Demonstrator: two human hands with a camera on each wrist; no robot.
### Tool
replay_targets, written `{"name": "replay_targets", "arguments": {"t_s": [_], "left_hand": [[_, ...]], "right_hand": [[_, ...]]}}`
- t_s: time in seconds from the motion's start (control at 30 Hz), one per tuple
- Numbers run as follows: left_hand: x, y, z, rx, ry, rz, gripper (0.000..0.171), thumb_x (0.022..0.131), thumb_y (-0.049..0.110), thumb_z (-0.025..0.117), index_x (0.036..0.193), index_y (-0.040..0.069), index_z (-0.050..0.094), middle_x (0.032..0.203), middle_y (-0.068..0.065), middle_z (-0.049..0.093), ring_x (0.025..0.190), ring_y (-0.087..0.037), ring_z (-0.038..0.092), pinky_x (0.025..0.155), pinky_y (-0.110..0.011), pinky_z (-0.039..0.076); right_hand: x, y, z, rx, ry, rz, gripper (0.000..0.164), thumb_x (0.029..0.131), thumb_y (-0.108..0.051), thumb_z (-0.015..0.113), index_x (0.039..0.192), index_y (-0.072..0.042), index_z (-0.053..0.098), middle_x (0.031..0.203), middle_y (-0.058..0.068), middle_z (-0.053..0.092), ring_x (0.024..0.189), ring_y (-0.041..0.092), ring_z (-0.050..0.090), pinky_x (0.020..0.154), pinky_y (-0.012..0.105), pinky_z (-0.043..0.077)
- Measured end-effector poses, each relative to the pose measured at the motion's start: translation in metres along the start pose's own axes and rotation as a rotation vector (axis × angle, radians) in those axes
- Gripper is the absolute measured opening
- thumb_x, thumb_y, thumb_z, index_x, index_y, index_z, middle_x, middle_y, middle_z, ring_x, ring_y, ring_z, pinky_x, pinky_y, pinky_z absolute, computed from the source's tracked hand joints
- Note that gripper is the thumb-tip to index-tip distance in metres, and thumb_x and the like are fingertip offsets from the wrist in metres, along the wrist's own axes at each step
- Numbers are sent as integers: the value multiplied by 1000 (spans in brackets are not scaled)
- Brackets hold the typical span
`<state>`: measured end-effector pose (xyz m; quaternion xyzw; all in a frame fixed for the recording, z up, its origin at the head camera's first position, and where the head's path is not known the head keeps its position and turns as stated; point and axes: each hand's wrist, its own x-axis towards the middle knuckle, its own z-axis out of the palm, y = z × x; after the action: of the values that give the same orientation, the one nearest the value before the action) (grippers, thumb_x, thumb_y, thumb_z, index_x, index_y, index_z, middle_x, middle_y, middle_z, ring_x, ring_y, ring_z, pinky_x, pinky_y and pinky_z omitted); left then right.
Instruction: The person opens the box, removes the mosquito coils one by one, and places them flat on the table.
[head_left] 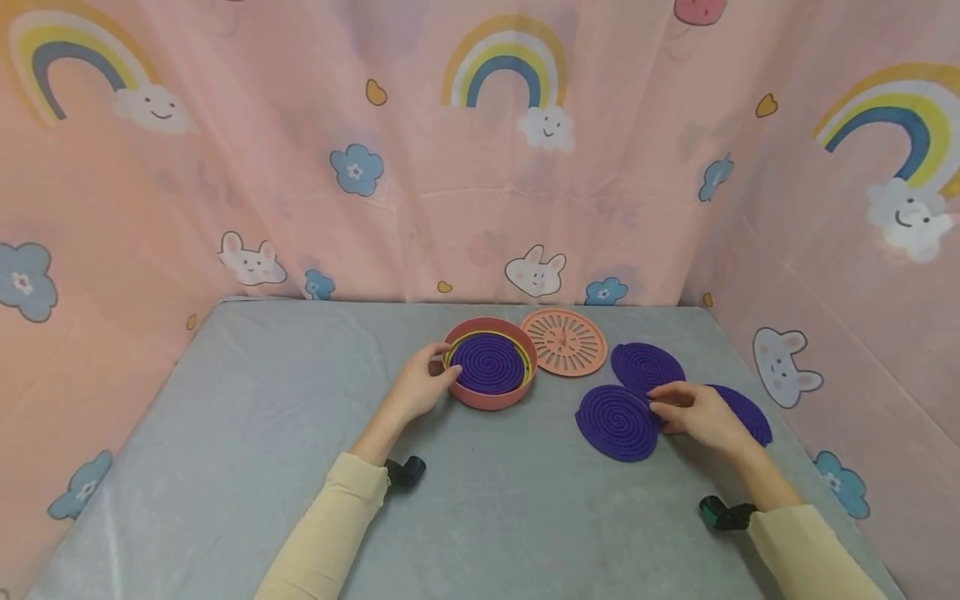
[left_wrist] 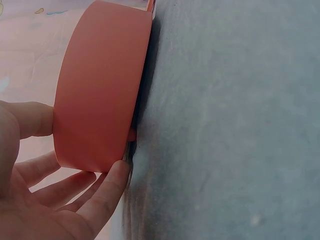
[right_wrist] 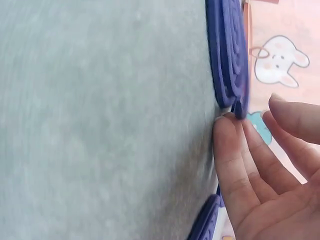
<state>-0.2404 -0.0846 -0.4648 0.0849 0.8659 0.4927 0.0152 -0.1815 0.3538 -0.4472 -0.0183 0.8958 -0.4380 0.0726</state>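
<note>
My left hand (head_left: pixel 422 383) grips the near-left wall of a round red mosquito-coil box (head_left: pixel 489 402), thumb at the rim and fingers along the outside. A purple mosquito coil (head_left: pixel 489 363) lies in the box, inside a yellow ring (head_left: pixel 529 367). In the left wrist view the box wall (left_wrist: pixel 102 85) stands close over the cloth. My right hand (head_left: pixel 701 414) has its fingertips at the right edge of another purple coil (head_left: pixel 617 423). The right wrist view shows the thumb apart from that coil (right_wrist: pixel 227 55). Two more purple coils (head_left: pixel 647 367) lie beyond and right of it, one partly behind the hand.
A slotted orange-pink lid (head_left: pixel 564 342) lies flat just right of the box. Grey cloth (head_left: pixel 300 400) covers the table. Patterned pink curtains (head_left: pixel 450 225) hang behind the far edge and along both sides.
</note>
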Motion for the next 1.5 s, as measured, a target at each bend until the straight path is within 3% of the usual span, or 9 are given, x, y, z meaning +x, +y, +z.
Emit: {"name": "replay_targets", "arguments": {"t_s": [0.33, 0.57, 0.87, 1.07, 1.37, 1.5], "left_hand": [[1, 0, 2, 14, 16, 16, 46, 98, 23, 67, 140, 6, 57, 141, -17, 57, 119, -31, 61, 97, -50, 51], [1, -1, 2, 11, 9, -2, 47, 98, 24, 68, 141, 8, 57, 142, -16, 57, 120, -30, 61, 98, -50, 50], [1, -1, 1, 9, 6, -8, 45, 99, 25, 68, 140, 10, 57, 142, -14, 57, 120, -29, 61, 99, -49, 50], [0, -1, 0, 24, 9, -12, 46, 99, 27, 68, 141, 11, 57, 142, -14, 57, 121, -29, 61, 99, -49, 50], [0, -1, -1, 13, 5, 3, 46, 98, 25, 68, 140, 9, 57, 142, -16, 57, 120, -30, 62, 98, -50, 50], [0, 0, 0, 8, 5, 8, 46, 98, 25, 68, 140, 9, 57, 143, -16, 56, 120, -31, 61, 98, -50, 50]], "right_hand": [[-1, 1, -6, 34, 6, 1, 41, 100, -18, 67, 129, 10, 60, 114, 23, 69, 94, 23, 70, 75, 33, 60], [2, -17, 1, 3, 6, -14, 43, 102, -25, 65, 131, 5, 60, 119, 23, 67, 101, 26, 69, 80, 32, 59], [15, -51, 21, 22, 6, -74, 38, 103, -19, 62, 131, 7, 60, 121, 26, 66, 102, 31, 68, 82, 37, 60], [28, -69, 37, 40, 6, -103, 37, 103, -18, 62, 131, 6, 60, 122, 25, 66, 104, 35, 67, 86, 47, 58], [44, -93, 69, -82, 80, -156, 37, 101, -29, 66, 127, -2, 67, 120, 16, 70, 106, 34, 67, 85, 47, 56], [51, -101, 83, -57, 74, -189, 36, 100, -25, 67, 127, -1, 67, 125, 17, 68, 111, 36, 65, 86, 49, 56]]}}
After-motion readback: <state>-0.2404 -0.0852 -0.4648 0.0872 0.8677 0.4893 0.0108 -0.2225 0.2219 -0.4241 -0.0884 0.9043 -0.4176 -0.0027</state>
